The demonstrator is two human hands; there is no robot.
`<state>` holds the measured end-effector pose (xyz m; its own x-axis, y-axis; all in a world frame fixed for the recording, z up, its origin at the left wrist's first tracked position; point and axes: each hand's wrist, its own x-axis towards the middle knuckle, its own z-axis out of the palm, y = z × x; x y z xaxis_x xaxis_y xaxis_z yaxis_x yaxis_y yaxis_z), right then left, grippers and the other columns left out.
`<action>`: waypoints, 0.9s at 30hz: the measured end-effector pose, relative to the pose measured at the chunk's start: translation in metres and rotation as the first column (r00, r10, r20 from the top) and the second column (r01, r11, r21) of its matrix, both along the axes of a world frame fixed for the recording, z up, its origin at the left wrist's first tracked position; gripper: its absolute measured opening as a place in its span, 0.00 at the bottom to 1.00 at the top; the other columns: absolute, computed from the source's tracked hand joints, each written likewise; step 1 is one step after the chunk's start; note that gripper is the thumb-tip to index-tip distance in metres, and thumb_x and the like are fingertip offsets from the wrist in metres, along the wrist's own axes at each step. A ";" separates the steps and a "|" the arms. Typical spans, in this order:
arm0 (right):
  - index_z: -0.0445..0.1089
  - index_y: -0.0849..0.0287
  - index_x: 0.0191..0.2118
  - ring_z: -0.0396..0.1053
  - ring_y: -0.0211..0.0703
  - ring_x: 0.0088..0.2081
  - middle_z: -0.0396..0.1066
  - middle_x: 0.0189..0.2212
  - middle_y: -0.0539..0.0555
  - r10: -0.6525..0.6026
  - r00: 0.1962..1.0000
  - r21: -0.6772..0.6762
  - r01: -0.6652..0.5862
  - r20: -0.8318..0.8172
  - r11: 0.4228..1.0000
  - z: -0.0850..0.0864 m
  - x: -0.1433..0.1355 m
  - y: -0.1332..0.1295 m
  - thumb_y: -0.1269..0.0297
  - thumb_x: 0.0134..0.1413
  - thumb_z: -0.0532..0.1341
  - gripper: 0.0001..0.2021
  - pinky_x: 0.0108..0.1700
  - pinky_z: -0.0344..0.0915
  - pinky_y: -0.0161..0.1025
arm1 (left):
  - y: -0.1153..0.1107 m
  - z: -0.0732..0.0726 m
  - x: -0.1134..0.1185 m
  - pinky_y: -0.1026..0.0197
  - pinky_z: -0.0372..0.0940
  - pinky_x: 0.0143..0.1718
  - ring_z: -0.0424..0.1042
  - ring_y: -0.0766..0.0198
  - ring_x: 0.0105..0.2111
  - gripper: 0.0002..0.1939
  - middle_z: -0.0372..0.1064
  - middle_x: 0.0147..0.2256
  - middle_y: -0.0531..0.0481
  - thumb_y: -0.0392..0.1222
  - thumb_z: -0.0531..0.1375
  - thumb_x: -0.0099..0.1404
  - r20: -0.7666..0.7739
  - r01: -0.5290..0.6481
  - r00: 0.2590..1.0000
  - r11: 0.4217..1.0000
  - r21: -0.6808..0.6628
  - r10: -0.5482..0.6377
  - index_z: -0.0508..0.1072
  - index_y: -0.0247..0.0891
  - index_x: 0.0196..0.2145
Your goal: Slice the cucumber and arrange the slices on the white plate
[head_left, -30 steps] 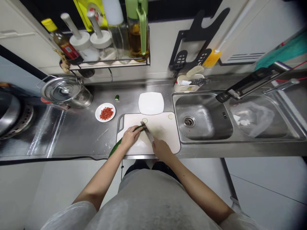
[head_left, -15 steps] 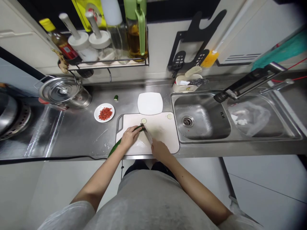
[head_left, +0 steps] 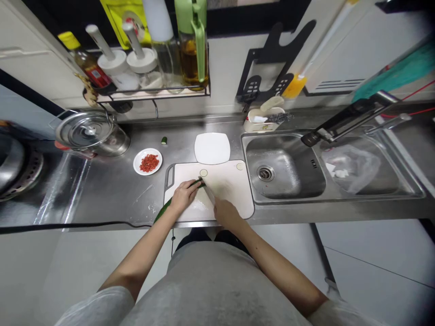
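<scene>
A long green cucumber (head_left: 162, 211) lies slantwise on the white cutting board (head_left: 234, 194), its middle covered by my left hand (head_left: 183, 196). The fingers of that hand are closed over it near the cut end. My right hand (head_left: 227, 213) is wrapped around the handle of a kitchen knife (head_left: 209, 194); the handle is hidden in the fist. The blade points away from me and lies against the cucumber's end, close to my left fingertips. One pale cucumber slice (head_left: 203, 173) rests just beyond the blade, and another slice (head_left: 239, 166) lies at the board's far right corner.
Beyond the board sits a white square plate (head_left: 212, 148). To the left are a dish of chopped red pieces (head_left: 148, 163), a cucumber stub (head_left: 164, 140) and a lidded steel pot (head_left: 93, 132). A double sink (head_left: 285, 195) with a black faucet (head_left: 350, 117) is on the right.
Both hands, the cucumber and the knife keep nearly the same places. The knife blade tilts very slightly at the cucumber's end, and the whole view shifts a little.
</scene>
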<state>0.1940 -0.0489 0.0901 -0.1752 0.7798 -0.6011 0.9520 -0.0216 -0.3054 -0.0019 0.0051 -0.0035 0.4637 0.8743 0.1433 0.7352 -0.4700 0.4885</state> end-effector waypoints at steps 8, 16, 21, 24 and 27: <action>0.62 0.66 0.54 0.71 0.48 0.46 0.73 0.44 0.65 -0.008 1.000 -0.037 0.009 0.008 0.999 0.001 -0.002 0.001 0.72 0.63 0.46 0.17 0.44 0.63 0.38 | -0.001 0.000 0.001 0.51 0.65 0.54 0.66 0.57 0.52 0.18 0.68 0.53 0.46 0.40 0.53 0.68 -0.008 -0.006 1.000 1.000 0.012 0.006 0.70 0.46 0.55; 0.62 0.67 0.55 0.71 0.49 0.46 0.73 0.43 0.65 -0.010 1.000 -0.021 0.011 0.013 1.000 -0.009 -0.005 0.001 0.72 0.63 0.47 0.17 0.44 0.63 0.38 | -0.001 0.000 0.000 0.52 0.65 0.54 0.66 0.57 0.52 0.18 0.68 0.53 0.46 0.39 0.53 0.68 -0.026 -0.010 1.000 1.000 0.013 0.011 0.70 0.45 0.54; 0.62 0.67 0.55 0.71 0.49 0.46 0.73 0.44 0.65 -0.012 1.000 -0.021 0.012 -0.005 1.000 -0.010 -0.005 0.003 0.73 0.63 0.47 0.17 0.44 0.63 0.39 | 0.000 -0.001 0.000 0.51 0.65 0.54 0.67 0.57 0.52 0.18 0.68 0.53 0.46 0.40 0.53 0.68 -0.013 -0.007 1.000 1.000 0.013 0.008 0.70 0.46 0.54; 0.62 0.67 0.54 0.71 0.49 0.46 0.73 0.43 0.65 -0.009 1.000 -0.022 0.009 -0.002 1.000 -0.011 -0.005 0.003 0.73 0.63 0.47 0.17 0.44 0.63 0.39 | 0.000 -0.002 0.000 0.51 0.65 0.54 0.66 0.57 0.52 0.18 0.68 0.53 0.46 0.40 0.53 0.68 -0.002 -0.005 1.000 1.000 0.015 0.005 0.70 0.46 0.54; 0.62 0.66 0.53 0.72 0.48 0.45 0.73 0.42 0.64 -0.014 1.000 -0.024 0.014 -0.008 1.000 -0.013 -0.006 0.003 0.73 0.62 0.47 0.16 0.43 0.63 0.38 | -0.001 -0.001 0.000 0.52 0.65 0.54 0.67 0.57 0.52 0.18 0.68 0.53 0.46 0.40 0.53 0.68 -0.001 -0.008 1.000 1.000 0.024 0.008 0.70 0.46 0.54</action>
<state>0.1878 -0.0460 0.0776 -0.1694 0.7673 -0.6185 0.9491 -0.0421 -0.3122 -0.0019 0.0046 -0.0046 0.4567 0.8744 0.1637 0.7399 -0.4755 0.4760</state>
